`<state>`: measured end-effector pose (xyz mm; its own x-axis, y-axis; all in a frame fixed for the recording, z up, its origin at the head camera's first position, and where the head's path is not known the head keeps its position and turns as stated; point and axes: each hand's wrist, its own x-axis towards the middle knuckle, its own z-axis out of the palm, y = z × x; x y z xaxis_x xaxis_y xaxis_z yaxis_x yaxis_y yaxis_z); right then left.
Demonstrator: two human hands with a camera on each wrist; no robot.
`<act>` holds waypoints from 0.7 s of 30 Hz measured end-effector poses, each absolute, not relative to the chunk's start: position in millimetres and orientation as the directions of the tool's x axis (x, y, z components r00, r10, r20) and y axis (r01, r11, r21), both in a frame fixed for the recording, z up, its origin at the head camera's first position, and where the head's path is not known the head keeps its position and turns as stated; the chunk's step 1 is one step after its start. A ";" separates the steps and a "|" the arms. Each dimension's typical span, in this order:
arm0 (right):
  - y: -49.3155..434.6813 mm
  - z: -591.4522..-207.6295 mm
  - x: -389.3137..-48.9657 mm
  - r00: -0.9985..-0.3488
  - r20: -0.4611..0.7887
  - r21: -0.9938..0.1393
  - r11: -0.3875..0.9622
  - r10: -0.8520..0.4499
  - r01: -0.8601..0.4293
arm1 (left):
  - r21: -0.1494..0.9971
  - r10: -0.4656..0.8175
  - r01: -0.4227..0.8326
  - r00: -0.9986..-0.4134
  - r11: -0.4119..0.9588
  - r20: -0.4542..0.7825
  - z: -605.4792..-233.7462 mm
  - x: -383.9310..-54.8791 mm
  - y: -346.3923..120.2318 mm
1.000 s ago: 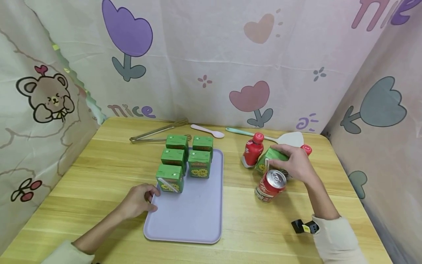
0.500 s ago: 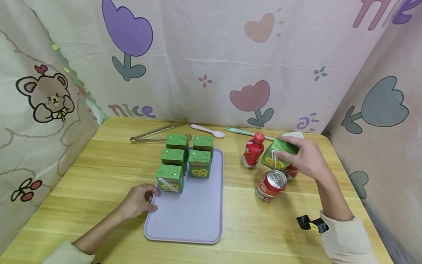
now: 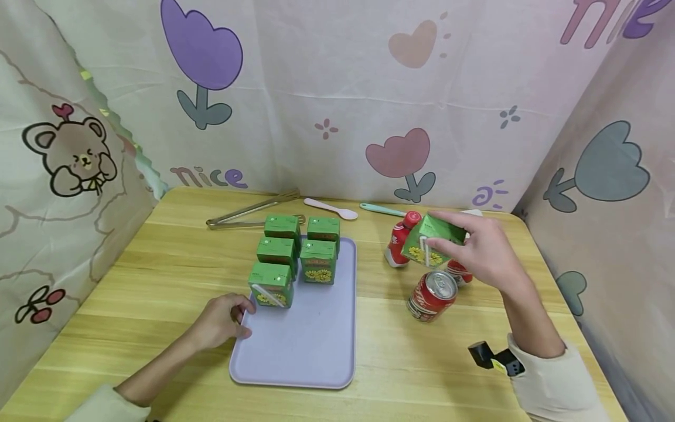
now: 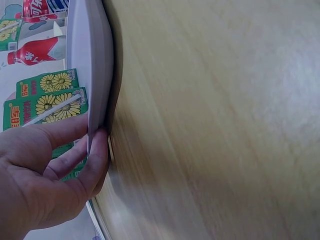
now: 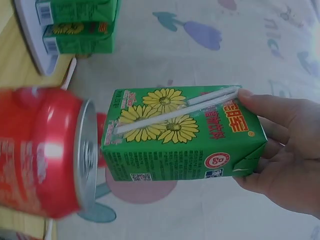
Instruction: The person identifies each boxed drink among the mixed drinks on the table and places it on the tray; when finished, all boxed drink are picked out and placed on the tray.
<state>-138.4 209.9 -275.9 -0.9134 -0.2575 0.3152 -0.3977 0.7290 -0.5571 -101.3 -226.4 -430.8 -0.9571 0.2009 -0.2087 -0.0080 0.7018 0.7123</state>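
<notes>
My right hand [image 3: 487, 249] holds a green drink carton [image 3: 429, 243] tilted above the table, behind a red soda can [image 3: 431, 296]. The right wrist view shows fingers and thumb around one end of the carton [image 5: 175, 135], which has yellow flowers and a white straw. My left hand [image 3: 218, 319] pinches the left rim of a lilac tray [image 3: 316, 346]; in the left wrist view its fingertips meet at the tray rim [image 4: 97, 65]. Several matching cartons [image 3: 318, 264] stand upright in two columns at the tray's far end.
A red bottle [image 3: 399, 243] stands left of the held carton. Another red container [image 3: 460, 272] is partly hidden by my right hand. Metal tongs [image 3: 253, 214], a pink spoon [image 3: 332, 208] and a mint-handled spatula [image 3: 382, 209] lie along the back, before a printed cloth.
My right hand has lifted the carton from among the red drinks, swinging first rightward, then back left. The left hand and tray have stayed in place.
</notes>
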 end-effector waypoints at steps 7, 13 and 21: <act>188.4 -278.5 -139.5 -0.850 0.386 -0.547 0.653 -0.359 -0.524 | 0.706 0.197 -0.010 -0.958 0.708 -0.211 -430.7 -100.5 -226.4; 167.0 -281.2 -136.6 -0.839 0.348 -0.592 0.597 -0.417 -0.542 | 0.706 0.197 -0.011 -0.957 0.708 -0.212 -430.6 -100.6 -226.3; 140.0 -292.7 -132.5 -0.833 0.287 -0.609 0.580 -0.474 -0.540 | 0.703 0.194 -0.009 -0.958 0.711 -0.209 -430.2 -100.3 -226.2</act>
